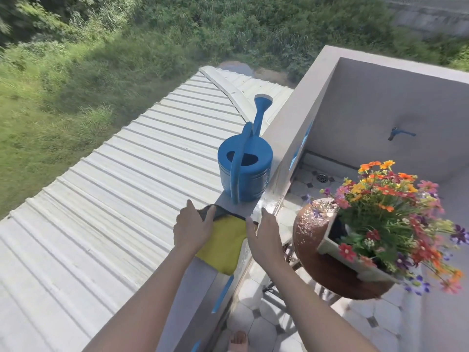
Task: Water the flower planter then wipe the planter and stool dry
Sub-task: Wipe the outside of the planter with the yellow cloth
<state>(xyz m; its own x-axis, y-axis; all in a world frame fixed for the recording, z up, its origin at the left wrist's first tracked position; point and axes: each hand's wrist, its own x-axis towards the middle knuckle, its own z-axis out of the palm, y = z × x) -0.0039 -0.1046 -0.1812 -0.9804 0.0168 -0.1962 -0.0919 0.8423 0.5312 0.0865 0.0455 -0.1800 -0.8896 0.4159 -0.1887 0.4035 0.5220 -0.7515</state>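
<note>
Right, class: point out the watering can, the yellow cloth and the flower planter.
watering can [245,174]: head view, on its blue body.
yellow cloth [223,246]: head view, on its yellow middle.
flower planter [330,243]: head view, on its white wall.

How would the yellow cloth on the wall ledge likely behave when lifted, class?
Probably floppy: the yellow cloth already sags over the ledge edge. Likely light, since the left hand pinches only its dark-trimmed corner. It shouldn't roll or tip, unlike the watering can beside it.

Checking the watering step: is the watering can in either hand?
No, the blue watering can stands alone on the ledge, both hands on the yellow cloth.
</note>
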